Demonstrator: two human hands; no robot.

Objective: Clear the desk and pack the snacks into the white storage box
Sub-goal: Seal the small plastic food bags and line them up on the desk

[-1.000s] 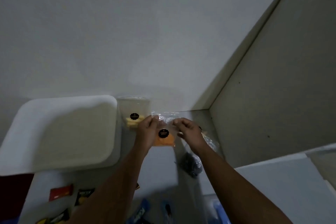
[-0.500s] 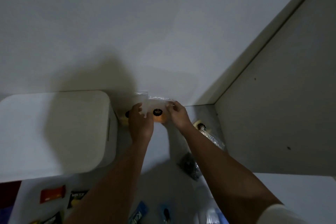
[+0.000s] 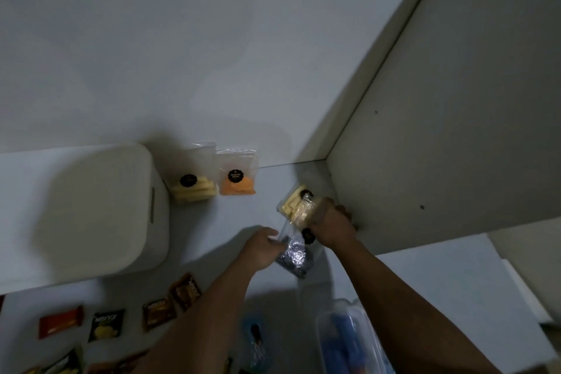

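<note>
Head view: the left hand (image 3: 263, 247) pinches a dark-filled clear bag (image 3: 294, 255); the right hand (image 3: 329, 223) grips a pale snack pouch (image 3: 296, 206) near the side panel. Slick plastic could slip from either hold. The white storage box (image 3: 91, 209) sits closed at left, contents unseen; two pouches lean beside it.

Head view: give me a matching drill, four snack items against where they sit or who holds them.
Things:
1. orange snack bag
2. dark snack bag
3. red wrapper
4. pale snack bag

Places:
A. gripped by the right hand
B. standing against the back wall, right of another bag of pale pieces
C. held by the left hand
D. flat on the desk in front of the white storage box

Pairs: 1-B, 2-C, 3-D, 4-A
</note>
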